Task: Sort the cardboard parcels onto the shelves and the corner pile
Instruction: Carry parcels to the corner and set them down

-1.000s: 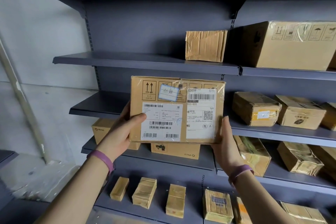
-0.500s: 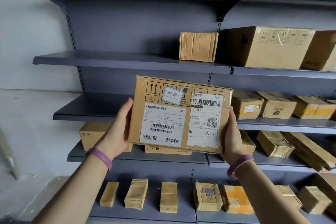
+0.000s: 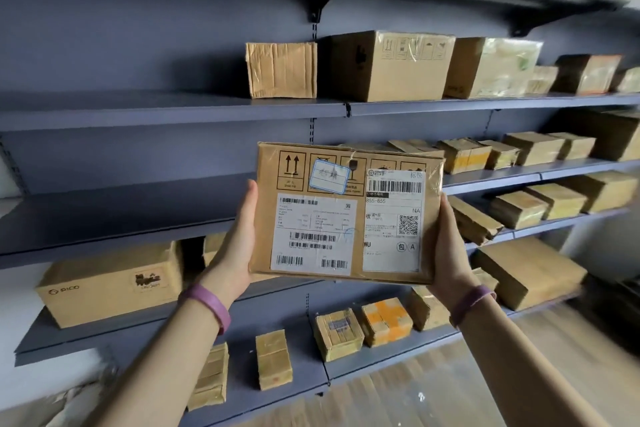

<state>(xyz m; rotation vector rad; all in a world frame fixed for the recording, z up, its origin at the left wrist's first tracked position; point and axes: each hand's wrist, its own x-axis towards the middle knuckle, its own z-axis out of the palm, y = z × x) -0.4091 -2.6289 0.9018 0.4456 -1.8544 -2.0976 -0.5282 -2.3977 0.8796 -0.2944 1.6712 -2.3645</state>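
Mid-sort here: the labelled parcel (image 3: 349, 215) is at frame centre, held up in front of the shelving. The left hand (image 3: 239, 243) grips its left edge and the right hand (image 3: 446, 246) its right, fingers tucked behind. Looks like the pick-a-spot step. Next it needs lifting over a shelf lip and sliding in. Most open room is the bare middle shelf (image 3: 121, 211) at centre left, while the right side is crammed with small boxes (image 3: 533, 147)

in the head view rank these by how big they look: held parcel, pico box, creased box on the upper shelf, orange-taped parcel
1. held parcel, though it is nearest the camera, so its true lead is unsure
2. pico box
3. creased box
4. orange-taped parcel
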